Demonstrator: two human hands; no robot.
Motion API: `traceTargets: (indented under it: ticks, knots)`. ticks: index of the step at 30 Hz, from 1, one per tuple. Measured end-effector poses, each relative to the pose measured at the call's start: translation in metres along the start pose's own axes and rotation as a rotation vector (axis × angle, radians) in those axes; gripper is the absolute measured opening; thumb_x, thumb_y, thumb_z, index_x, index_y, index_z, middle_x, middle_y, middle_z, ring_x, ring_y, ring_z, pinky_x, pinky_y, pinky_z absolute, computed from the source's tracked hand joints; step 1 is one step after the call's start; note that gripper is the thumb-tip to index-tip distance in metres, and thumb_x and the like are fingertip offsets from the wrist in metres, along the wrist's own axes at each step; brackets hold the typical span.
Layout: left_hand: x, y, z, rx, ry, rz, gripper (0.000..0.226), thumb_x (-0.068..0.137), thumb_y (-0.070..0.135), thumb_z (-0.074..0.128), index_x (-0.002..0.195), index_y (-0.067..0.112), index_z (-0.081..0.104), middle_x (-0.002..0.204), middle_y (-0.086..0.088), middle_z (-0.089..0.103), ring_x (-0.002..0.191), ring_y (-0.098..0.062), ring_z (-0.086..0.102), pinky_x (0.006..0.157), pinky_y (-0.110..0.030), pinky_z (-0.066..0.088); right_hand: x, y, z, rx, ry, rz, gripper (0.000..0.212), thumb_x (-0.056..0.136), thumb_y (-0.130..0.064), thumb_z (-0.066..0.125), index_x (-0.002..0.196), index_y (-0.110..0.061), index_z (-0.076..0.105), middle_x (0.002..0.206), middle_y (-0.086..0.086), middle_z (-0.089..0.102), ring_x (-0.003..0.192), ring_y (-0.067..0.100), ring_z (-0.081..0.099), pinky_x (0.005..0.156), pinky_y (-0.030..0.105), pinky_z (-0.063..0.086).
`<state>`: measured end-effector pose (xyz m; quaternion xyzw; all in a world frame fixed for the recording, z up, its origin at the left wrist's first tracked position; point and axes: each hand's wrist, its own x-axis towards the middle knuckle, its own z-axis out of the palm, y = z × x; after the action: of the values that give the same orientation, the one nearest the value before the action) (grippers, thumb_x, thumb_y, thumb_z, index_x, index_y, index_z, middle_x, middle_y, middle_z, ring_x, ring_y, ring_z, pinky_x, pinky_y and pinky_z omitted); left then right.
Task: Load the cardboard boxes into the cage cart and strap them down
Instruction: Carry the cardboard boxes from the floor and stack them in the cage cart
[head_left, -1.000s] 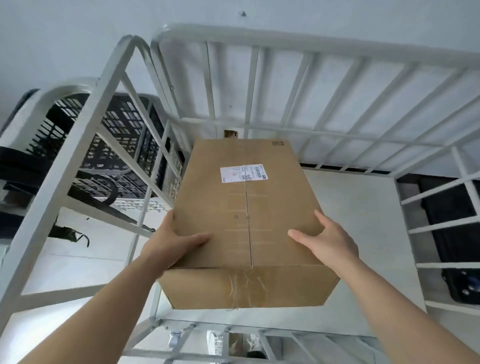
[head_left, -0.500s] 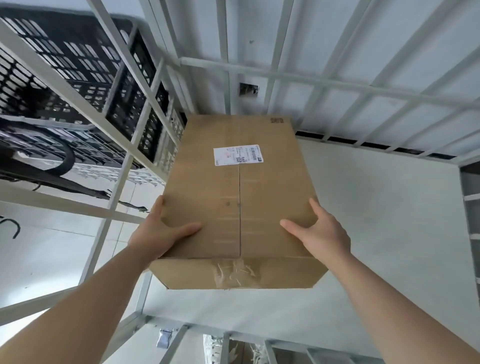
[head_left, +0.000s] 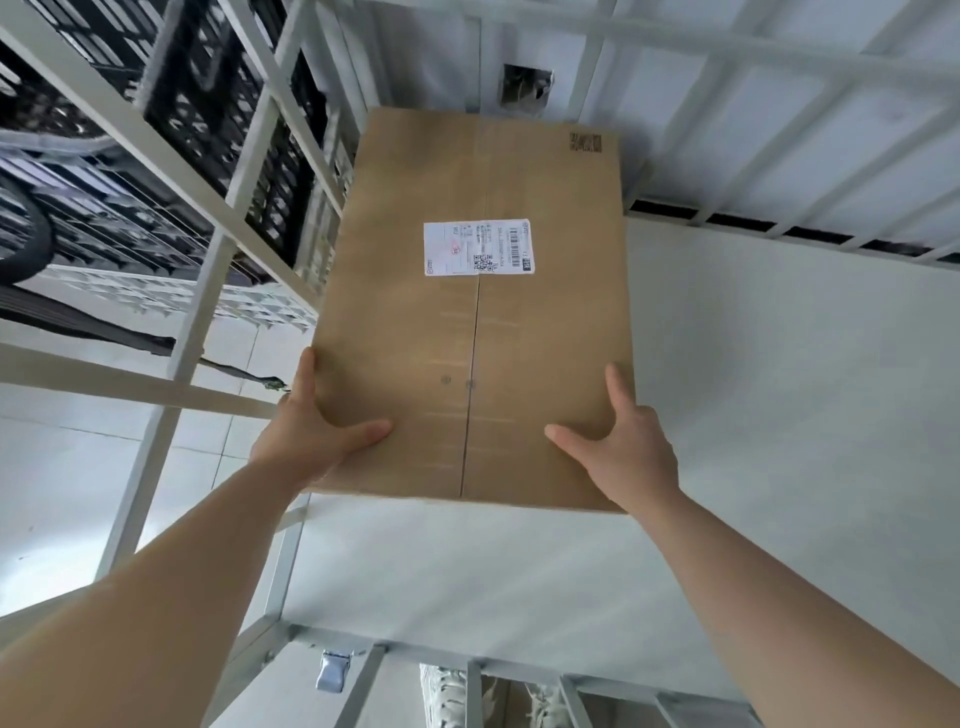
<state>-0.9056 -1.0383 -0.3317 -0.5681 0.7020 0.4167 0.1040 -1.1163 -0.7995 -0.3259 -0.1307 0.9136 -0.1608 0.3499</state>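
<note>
A long brown cardboard box (head_left: 483, 332) with a white shipping label lies lengthwise inside the white cage cart (head_left: 727, 415), along its left side wall and reaching the back bars. Whether it rests on the cart's pale floor I cannot tell. My left hand (head_left: 306, 431) grips the box's near left edge, thumb on top. My right hand (head_left: 618, 447) grips the near right edge the same way. Both forearms reach in over the cart's front rail.
White metal bars (head_left: 208, 291) form the cart's left side; more bars run across the back. Black plastic crates (head_left: 228, 104) stand outside on the left. A black strap (head_left: 130, 338) lies on the tiled floor there. White shoes (head_left: 452, 696) show below the front rail.
The box has gone down and deeper into the cart, and its taped near end face no longer shows. My head has leaned in, so the cage bars look closer. Both hands keep their grip.
</note>
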Motion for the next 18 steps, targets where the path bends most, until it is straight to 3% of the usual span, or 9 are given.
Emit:
traceTargets:
  ticks: [4,14,18]
  knots:
    - [0.016,-0.012,0.008,0.046,0.012,0.001,0.128,0.056,0.051,0.087,0.148,0.043,-0.002,0.145,-0.003,0.037,0.127,-0.027,0.044,0.101,-0.049,0.041,0.011,0.0,0.018,-0.036,-0.011,-0.009,0.104,0.067,-0.069,0.065,0.146,-0.048,0.002,0.118,0.006,0.046,0.082,0.02,0.046,0.071,0.031,0.038]
    - [0.036,-0.02,0.015,0.288,0.011,-0.056,0.125,0.064,0.054,0.08,0.148,0.04,-0.012,0.148,-0.007,0.029,0.129,-0.03,0.042,0.095,-0.048,0.041,0.024,0.0,0.049,-0.048,-0.014,-0.052,0.103,0.071,-0.063,0.066,0.146,-0.047,-0.003,0.114,0.009,0.044,0.082,0.024,0.048,0.072,0.033,0.04]
    - [0.036,-0.017,0.014,0.288,-0.038,-0.073,0.122,0.069,0.052,0.078,0.149,0.035,-0.012,0.15,-0.009,0.023,0.131,-0.031,0.039,0.1,-0.047,0.04,0.026,-0.005,0.05,-0.082,-0.029,-0.053,0.104,0.073,-0.062,0.066,0.146,-0.046,-0.005,0.114,0.008,0.04,0.079,0.025,0.048,0.07,0.033,0.039]
